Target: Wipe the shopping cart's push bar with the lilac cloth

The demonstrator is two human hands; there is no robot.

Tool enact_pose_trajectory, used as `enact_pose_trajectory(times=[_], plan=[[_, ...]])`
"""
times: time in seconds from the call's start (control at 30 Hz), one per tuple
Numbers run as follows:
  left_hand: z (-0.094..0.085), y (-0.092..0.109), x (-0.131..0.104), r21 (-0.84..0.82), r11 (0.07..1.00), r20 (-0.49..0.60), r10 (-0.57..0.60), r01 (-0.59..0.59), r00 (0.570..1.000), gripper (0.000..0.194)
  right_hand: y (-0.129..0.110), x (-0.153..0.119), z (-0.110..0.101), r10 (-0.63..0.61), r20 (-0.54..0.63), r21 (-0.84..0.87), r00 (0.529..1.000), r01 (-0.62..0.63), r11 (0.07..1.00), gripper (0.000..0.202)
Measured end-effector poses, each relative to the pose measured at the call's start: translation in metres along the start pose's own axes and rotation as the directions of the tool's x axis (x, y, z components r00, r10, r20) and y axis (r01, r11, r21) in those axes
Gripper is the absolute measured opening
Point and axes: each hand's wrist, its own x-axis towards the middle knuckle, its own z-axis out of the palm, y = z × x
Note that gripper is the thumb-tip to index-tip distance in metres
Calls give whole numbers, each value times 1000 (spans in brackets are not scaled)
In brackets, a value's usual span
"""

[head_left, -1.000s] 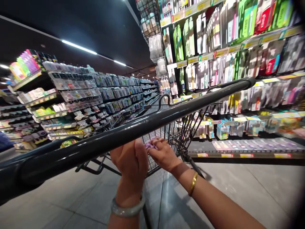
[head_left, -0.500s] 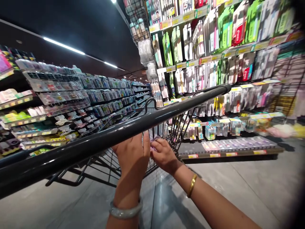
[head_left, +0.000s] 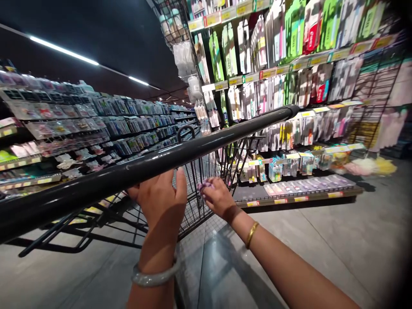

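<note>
The dark handle bar [head_left: 154,161] of a black wire shopping cart [head_left: 193,216] slants across the view. My left hand [head_left: 161,204], with a grey bangle at its wrist, is just below the bar, its thumb apart from the other fingers. The bar hides some fingertips, and nothing shows in this hand. To its right, my right hand [head_left: 220,199] has its fingers closed on a small purple item [head_left: 206,184], in front of the cart's wire side. A gold bangle is on the right wrist.
A shelf rack [head_left: 322,197] with hanging toothbrush packs [head_left: 294,32] stands at the right, beside a black wire rack [head_left: 380,98]. Long shelves of packaged goods [head_left: 135,128] line the left. Grey tiled floor [head_left: 305,236] shows below.
My right hand with the purple item has moved away from my left hand, leaving a wider gap. The shelves and the bar have shifted left in view.
</note>
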Motion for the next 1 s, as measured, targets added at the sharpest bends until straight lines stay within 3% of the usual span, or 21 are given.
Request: enact_pose_trajectory(times=[0.1, 0.27, 0.33, 0.4, 0.57, 0.63, 0.73, 0.87, 0.93, 1.0], plan=[[-1, 1, 0, 10, 1000, 15, -15, 15, 1000, 34, 1, -2, 0, 18, 2, 23, 1000, -18, 1000, 20], [-3, 2, 1, 71, 995, 21, -66, 65, 998, 36, -18, 54, -41, 156, -201, 66, 967, -145, 987, 25], [-4, 2, 1, 82, 993, 6, -81, 80, 997, 37, -24, 67, -49, 185, -232, 76, 955, -172, 982, 27], [-5, 2, 1, 88, 993, -6, -79, 79, 997, 37, -24, 64, -43, 201, -197, 77, 959, -189, 979, 26], [-11, 1, -1, 89, 994, -8, -67, 67, 998, 34, -10, 17, 3, 203, -63, 47, 977, -200, 979, 25], [-14, 1, -2, 91, 993, -3, -76, 76, 997, 34, -6, 9, 11, 190, -29, 53, 981, -189, 981, 22], [-16, 0, -2, 93, 992, -14, -82, 83, 997, 32, -12, 25, -4, 222, -54, 77, 974, -217, 973, 17], [-15, -2, -4, 90, 993, -40, -79, 82, 996, 30, -26, 61, -41, 256, -228, 133, 940, -230, 964, 22], [-14, -3, -5, 89, 992, -67, -80, 86, 995, 29, -26, 65, -45, 249, -308, 102, 918, -228, 968, 24], [-13, -4, -6, 101, 990, -83, -86, 94, 993, 30, -18, 54, -36, 215, -303, 22, 928, -219, 975, 25]])
